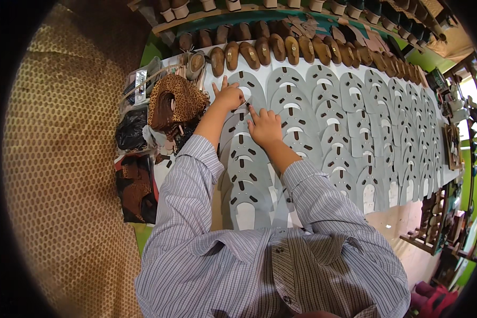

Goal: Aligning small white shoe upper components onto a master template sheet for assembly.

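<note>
Grey U-shaped shoe upper pieces [241,192] lie in overlapping columns on a white-topped table, each with small dark brown strips [241,185] set on it. My left hand [229,96] rests on the farthest piece of the leftmost column, its fingers spread. Just to the right and nearer, my right hand [267,127] lies over the pieces with its index finger stretched toward my left hand. Between the two hands is a small dark strip [248,104], close to the right index fingertip; whether it is touched is too small to tell.
Brown shoe lasts [277,47] stand in a row along the table's far edge. At the left are a leopard-patterned fabric bundle [169,100], a black plastic bag [131,130] and brown scraps [137,185]. Racks [434,222] stand at the right. A patterned curtain [63,159] hangs far left.
</note>
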